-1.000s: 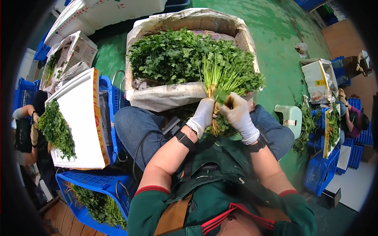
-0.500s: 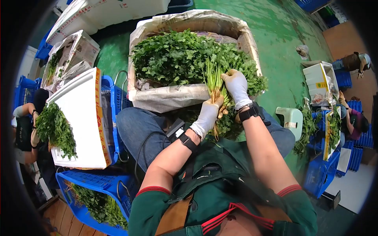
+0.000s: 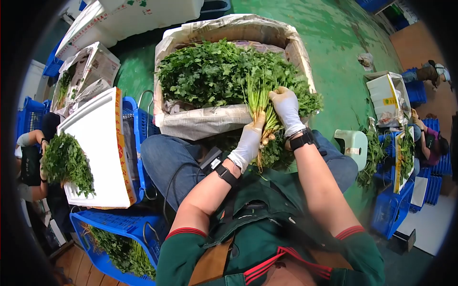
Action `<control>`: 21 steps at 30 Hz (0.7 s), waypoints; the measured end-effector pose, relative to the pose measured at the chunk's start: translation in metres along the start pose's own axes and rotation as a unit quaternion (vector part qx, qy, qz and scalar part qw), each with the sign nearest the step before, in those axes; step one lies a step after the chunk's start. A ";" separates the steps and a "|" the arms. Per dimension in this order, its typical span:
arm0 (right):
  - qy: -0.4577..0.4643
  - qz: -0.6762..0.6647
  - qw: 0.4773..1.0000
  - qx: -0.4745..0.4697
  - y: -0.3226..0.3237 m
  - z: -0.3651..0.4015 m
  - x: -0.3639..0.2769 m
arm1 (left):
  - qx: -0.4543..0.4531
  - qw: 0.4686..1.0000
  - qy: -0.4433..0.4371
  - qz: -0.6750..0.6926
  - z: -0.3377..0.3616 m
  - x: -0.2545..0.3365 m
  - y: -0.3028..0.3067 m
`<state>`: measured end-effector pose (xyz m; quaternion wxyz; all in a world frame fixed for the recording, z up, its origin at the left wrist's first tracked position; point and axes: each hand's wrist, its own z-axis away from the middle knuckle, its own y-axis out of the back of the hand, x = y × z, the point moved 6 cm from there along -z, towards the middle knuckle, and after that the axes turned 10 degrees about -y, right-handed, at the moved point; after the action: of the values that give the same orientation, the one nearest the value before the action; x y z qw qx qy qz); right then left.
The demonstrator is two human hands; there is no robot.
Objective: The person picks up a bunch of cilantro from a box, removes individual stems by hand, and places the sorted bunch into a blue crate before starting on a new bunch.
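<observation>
Both my hands wear white gloves and hold a bunch of coriander (image 3: 258, 97) over the near edge of a newspaper-lined box (image 3: 205, 122). My left hand (image 3: 249, 142) is closed around the lower stems, with pale roots hanging below it. Higher up on the right side, my right hand (image 3: 286, 108) grips stems of the same bunch, its fingers bent and partly hidden. Several pale, rooted stem ends (image 3: 268, 136) show between the hands. The bunch's leaves merge with the heap of coriander (image 3: 205, 71) lying in the box.
To the left, a white foam lid (image 3: 98, 157) rests on a blue crate, and a person holds greens (image 3: 67, 164) over it. A blue basket (image 3: 112, 217) of greens stands lower left. A pale green stool (image 3: 352, 144) is at right, with a co-worker (image 3: 431, 145) beyond.
My left hand has shifted slightly on the stems, its thumb now pointing further up. My right hand has barely moved. The view has tilted a little.
</observation>
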<state>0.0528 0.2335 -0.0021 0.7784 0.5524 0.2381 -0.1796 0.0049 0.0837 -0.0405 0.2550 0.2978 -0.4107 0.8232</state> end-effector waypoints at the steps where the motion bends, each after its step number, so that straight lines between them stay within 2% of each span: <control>1: -0.004 -0.046 0.999 -0.014 0.002 0.004 0.001 | -0.010 0.999 0.026 0.032 0.000 -0.001 0.000; 3: -0.010 -0.090 0.995 -0.029 0.003 0.013 0.003 | -0.013 0.996 0.069 0.063 -0.005 -0.008 0.001; 5: 0.047 -0.147 0.987 -0.050 0.003 0.027 -0.005 | -0.006 0.996 0.063 0.068 -0.004 -0.007 0.000; 6: 0.107 -0.127 0.985 -0.039 0.004 0.036 -0.013 | -0.001 0.996 0.055 0.071 -0.004 -0.005 0.000; 8: 0.147 -0.024 0.987 -0.062 -0.002 0.049 -0.015 | 0.003 0.996 0.056 0.076 -0.003 -0.006 0.000; 12: 0.116 -0.025 0.990 -0.080 0.009 0.056 -0.012 | 0.016 0.997 0.038 0.070 -0.004 -0.010 0.003; 15: 0.128 0.105 0.982 -0.088 0.002 0.061 -0.017 | 0.016 0.997 0.039 0.064 -0.005 -0.015 0.003; 16: 0.129 0.104 0.982 -0.087 0.001 0.061 -0.015 | 0.012 0.997 0.047 0.057 -0.004 -0.015 0.004; 18: 0.103 -0.020 0.980 -0.169 -0.010 0.060 -0.006 | 0.011 0.998 0.045 0.052 -0.004 -0.012 0.006; 19: 0.093 -0.024 0.978 -0.182 -0.013 0.061 -0.005 | 0.017 0.997 0.053 0.054 -0.008 -0.017 0.010; 20: 0.092 -0.024 0.979 -0.182 -0.007 0.070 -0.010 | 0.022 0.996 0.062 0.056 -0.009 -0.020 0.011; 21: 0.134 -0.065 0.978 -0.147 0.006 0.084 -0.021 | 0.022 0.996 0.062 0.055 -0.010 -0.020 0.012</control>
<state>0.0534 0.1562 0.0377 0.7988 0.4344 0.3994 -0.1170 0.0081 0.0821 -0.0654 0.2274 0.2289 -0.3922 0.8615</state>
